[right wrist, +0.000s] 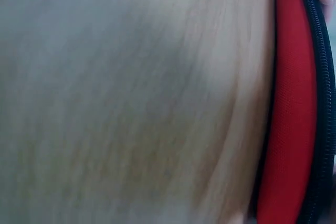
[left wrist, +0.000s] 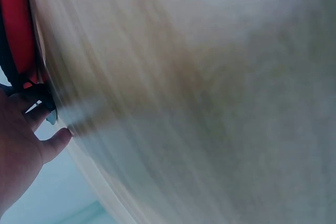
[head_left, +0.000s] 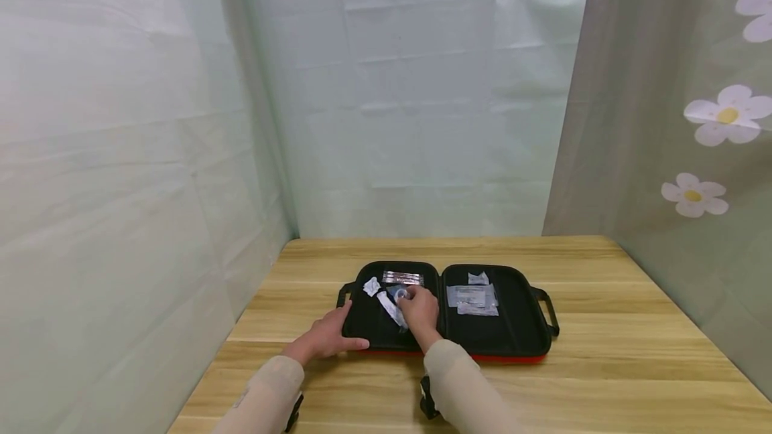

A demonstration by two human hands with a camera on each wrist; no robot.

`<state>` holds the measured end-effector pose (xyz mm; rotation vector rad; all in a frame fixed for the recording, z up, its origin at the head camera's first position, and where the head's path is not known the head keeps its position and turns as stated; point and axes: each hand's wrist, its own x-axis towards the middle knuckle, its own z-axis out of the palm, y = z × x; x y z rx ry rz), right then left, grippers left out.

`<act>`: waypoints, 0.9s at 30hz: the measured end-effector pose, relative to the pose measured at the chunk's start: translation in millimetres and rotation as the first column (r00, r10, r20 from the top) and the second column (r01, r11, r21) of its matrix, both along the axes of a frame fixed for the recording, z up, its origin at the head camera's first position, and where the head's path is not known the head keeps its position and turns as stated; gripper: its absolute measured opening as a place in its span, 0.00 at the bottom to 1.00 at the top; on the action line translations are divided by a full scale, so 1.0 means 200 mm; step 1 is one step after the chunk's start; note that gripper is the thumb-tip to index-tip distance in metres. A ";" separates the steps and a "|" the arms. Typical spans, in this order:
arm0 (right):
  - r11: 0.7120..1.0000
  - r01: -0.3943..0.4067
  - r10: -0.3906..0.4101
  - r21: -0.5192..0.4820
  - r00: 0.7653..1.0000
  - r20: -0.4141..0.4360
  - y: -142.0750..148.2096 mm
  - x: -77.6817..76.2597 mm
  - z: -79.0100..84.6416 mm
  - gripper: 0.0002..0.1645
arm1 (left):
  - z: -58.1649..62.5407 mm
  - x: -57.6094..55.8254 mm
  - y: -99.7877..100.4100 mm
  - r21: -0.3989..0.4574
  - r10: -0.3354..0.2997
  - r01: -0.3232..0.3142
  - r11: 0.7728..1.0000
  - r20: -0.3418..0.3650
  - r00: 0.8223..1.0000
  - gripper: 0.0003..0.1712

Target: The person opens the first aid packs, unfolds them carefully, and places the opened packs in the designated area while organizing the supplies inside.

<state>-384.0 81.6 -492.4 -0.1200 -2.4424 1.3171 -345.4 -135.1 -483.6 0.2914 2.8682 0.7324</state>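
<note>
A black-lined zip case (head_left: 500, 337) with a red shell lies unfolded on the wooden table. My left hand (head_left: 328, 335) rests at the near left corner of its left half, thumb along the front edge, fingers by the side handle. In the left wrist view the left hand (left wrist: 23, 145) shows its thumb out straight. My right hand (head_left: 422, 313) reaches into the left half and pinches a small clear-and-blue packet (head_left: 398, 293) with a round whitish part. Beside it lie a long white packet (head_left: 391, 309), a crumpled white packet (head_left: 371, 286) and a clear packet of reddish sticks (head_left: 403, 278).
In the case's right half lie several flat clear packets (head_left: 473, 297) and a small one (head_left: 478, 278) above them. A black handle (head_left: 547, 311) sticks out on the right. Pale curtains (head_left: 422, 119) stand behind and beside the wooden table (head_left: 621, 327).
</note>
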 end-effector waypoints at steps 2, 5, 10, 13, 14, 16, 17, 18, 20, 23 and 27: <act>1.000 -0.010 0.010 -0.023 1.000 -0.020 0.00 0.00 0.01 0.14 | 0.00 0.00 0.00 -0.002 -0.005 0.005 1.000 -0.006 1.000 0.67; 0.998 -0.029 0.028 -0.055 0.999 -0.022 0.00 -0.01 0.03 0.16 | -0.01 0.00 0.00 -0.003 -0.016 0.016 1.000 -0.017 1.000 0.66; 0.995 -0.068 0.067 -0.067 0.998 -0.018 -0.01 0.00 0.07 0.16 | -0.01 0.00 0.00 0.004 -0.023 0.023 1.000 -0.023 0.999 0.66; 0.993 -0.097 0.095 -0.066 0.995 -0.037 0.00 0.01 0.09 0.15 | -0.02 0.00 0.00 0.006 -0.021 0.021 1.000 -0.024 0.999 0.66; 0.992 -0.110 0.106 -0.068 0.993 -0.048 0.00 0.01 0.10 0.15 | -0.02 0.00 0.00 0.009 -0.019 0.019 1.000 -0.022 1.000 0.66; 0.987 -0.137 0.132 -0.083 0.990 -0.058 0.02 0.01 0.11 0.15 | -0.02 0.00 0.00 0.009 -0.019 0.020 1.000 -0.022 1.000 0.66; 0.984 -0.151 0.146 -0.098 0.988 -0.055 0.03 0.01 0.12 0.15 | -0.02 0.00 -0.01 0.008 -0.021 0.021 1.000 -0.022 1.000 0.66; 0.980 -0.163 0.159 -0.109 0.986 -0.053 0.04 0.01 0.12 0.15 | -0.02 0.00 -0.01 0.006 -0.018 0.018 1.000 -0.019 1.000 0.66; 0.974 -0.190 0.185 -0.123 0.981 -0.055 0.07 0.01 0.13 0.15 | -0.02 0.00 -0.01 0.000 -0.018 0.018 1.000 -0.017 1.000 0.66; 0.965 -0.227 0.223 -0.130 0.974 -0.046 0.12 0.01 0.15 0.16 | -0.02 0.00 -0.01 0.001 -0.015 0.015 1.000 -0.008 1.000 0.67; 0.958 -0.265 0.264 -0.108 0.964 -0.030 0.20 0.00 0.18 0.18 | -0.02 -0.01 -0.01 0.004 -0.006 0.006 1.000 -0.007 1.000 0.67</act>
